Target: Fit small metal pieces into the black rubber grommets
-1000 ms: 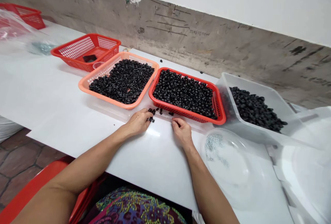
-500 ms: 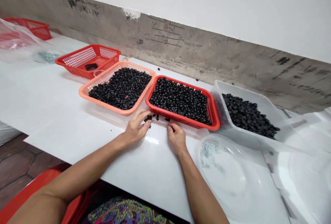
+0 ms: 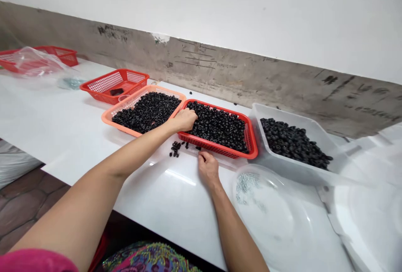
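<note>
My left hand (image 3: 187, 119) reaches into the near-left corner of a red basket (image 3: 220, 148) full of small black rings (image 3: 220, 127). Its fingers are curled down among the rings, and the fingertips are hidden. On the table just in front of that basket rests my right hand (image 3: 208, 167), closed in a pinch. What it pinches is too small to make out; a small black piece (image 3: 198, 148) shows just beyond its fingertips. A little pile of loose black pieces (image 3: 175, 148) lies to its left on the white tabletop.
An orange basket (image 3: 108, 117) of small black parts stands left of the red one. Farther left is another red basket (image 3: 103, 92). A clear bin (image 3: 282, 167) of larger black pieces stands right, behind a round clear lid (image 3: 266, 205) bearing tiny clear bits. The wall (image 3: 220, 71) runs behind.
My left hand has moved from the loose black pieces up and forward into the red basket, uncovering the pile. My right hand stays at the basket's front, still pinched. The camera view has shifted slightly.
</note>
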`<state>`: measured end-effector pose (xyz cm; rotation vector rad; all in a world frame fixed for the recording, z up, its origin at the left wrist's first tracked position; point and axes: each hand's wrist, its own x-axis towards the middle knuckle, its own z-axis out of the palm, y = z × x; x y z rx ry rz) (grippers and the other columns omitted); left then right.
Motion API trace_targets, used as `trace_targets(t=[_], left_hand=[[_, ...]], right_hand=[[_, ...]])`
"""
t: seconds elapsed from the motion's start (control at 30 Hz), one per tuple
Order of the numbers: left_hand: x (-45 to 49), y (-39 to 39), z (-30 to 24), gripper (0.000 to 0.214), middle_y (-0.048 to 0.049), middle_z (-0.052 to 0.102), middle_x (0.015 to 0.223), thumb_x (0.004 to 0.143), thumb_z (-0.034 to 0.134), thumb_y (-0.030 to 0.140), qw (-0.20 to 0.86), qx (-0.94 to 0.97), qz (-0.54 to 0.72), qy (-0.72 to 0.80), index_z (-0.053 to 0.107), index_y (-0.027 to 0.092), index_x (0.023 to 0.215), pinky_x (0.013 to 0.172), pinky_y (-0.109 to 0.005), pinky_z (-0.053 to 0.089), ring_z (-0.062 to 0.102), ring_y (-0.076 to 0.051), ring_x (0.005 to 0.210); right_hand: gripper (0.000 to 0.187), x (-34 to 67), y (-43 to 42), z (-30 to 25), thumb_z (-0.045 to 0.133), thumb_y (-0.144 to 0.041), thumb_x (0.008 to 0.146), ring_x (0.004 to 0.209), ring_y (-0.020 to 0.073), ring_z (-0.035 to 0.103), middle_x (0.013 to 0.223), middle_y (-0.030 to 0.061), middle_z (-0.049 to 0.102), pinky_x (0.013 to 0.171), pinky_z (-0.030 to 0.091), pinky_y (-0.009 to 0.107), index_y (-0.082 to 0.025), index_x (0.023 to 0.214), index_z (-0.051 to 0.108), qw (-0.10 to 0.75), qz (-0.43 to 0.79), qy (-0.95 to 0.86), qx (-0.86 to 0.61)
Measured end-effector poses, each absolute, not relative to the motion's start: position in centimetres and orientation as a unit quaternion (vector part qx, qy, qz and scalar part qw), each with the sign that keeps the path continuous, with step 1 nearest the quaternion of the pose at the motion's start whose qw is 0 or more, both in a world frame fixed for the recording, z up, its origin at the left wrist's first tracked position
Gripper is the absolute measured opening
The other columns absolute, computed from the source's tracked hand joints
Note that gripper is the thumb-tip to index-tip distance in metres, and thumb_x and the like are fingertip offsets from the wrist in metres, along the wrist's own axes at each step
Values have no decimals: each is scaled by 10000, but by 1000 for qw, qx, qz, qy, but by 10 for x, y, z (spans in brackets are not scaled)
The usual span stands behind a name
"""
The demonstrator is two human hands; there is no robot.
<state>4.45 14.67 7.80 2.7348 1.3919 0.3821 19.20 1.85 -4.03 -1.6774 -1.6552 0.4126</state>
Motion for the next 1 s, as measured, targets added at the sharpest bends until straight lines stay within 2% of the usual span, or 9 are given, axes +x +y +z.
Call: trace_targets(t=[0.17, 0.3, 0.37, 0.43, 0.5, 0.6, 0.67, 0.77, 1.0], left_hand=[[54, 162, 68, 242, -191, 668, 836, 645, 509, -1, 11, 875, 70, 480, 699, 64, 782, 839, -380, 461, 624, -286, 886], [48, 162, 70, 219, -156, 652, 922, 685, 509, 45, 17, 877, 86, 472, 688, 97, 799, 853, -345, 450, 603, -258, 929], [44, 150, 77, 198, -126, 632, 964, 731, 510, 100, 40, 877, 146, 456, 670, 114, 846, 846, -320, 449, 584, -229, 938], [40, 125, 80, 178, -87, 618, 908, 766, 513, 154, 122, 857, 284, 413, 636, 121, 891, 787, -299, 460, 575, -193, 865], [33, 90, 78, 154, -32, 592, 778, 797, 502, 206, 257, 823, 356, 360, 603, 144, 894, 670, -264, 459, 554, -147, 725], [21, 39, 58, 96, 3, 554, 687, 778, 538, 219, 470, 750, 339, 318, 573, 143, 824, 596, -230, 439, 536, -107, 625], [13, 18, 40, 110, 12, 547, 653, 760, 567, 238, 559, 670, 339, 352, 561, 137, 804, 539, -212, 414, 544, -95, 575], [5, 10, 18, 152, 17, 558, 587, 718, 616, 246, 622, 573, 345, 408, 560, 123, 788, 475, -193, 364, 542, -90, 512], [3, 18, 5, 215, 19, 585, 609, 610, 657, 150, 680, 489, 390, 383, 601, 105, 812, 552, -230, 414, 550, -91, 527]], right_hand=[[250, 193, 19, -42, 459, -223, 788, 815, 199, 634, 865, 70, 702, 779, 464, 282, -186, 858, 696, 362, 161, -641, -657], [246, 192, 20, -42, 464, -240, 794, 804, 195, 631, 854, 60, 699, 766, 462, 280, -197, 855, 699, 360, 158, -640, -660], [251, 192, 19, -42, 463, -251, 799, 800, 194, 629, 850, 60, 698, 765, 464, 284, -197, 857, 700, 372, 165, -637, -654], [253, 192, 18, -41, 464, -264, 802, 796, 194, 627, 853, 57, 699, 766, 468, 291, -201, 863, 701, 387, 175, -633, -647], [259, 192, 17, -41, 464, -275, 804, 789, 198, 624, 855, 59, 698, 762, 473, 304, -204, 876, 702, 399, 182, -632, -639], [265, 192, 17, -41, 463, -280, 806, 772, 203, 619, 827, 65, 691, 751, 476, 319, -201, 880, 704, 406, 179, -639, -629], [255, 192, 16, -42, 470, -271, 797, 755, 203, 615, 800, 66, 682, 740, 478, 323, -196, 863, 704, 410, 174, -641, -625], [237, 192, 16, -42, 479, -247, 782, 753, 199, 609, 799, 72, 665, 738, 483, 329, -184, 840, 700, 430, 175, -639, -613], [198, 179, -1, -19, 487, -224, 807, 798, 179, 605, 847, 59, 652, 739, 491, 320, -193, 865, 673, 490, 237, -649, -532]])
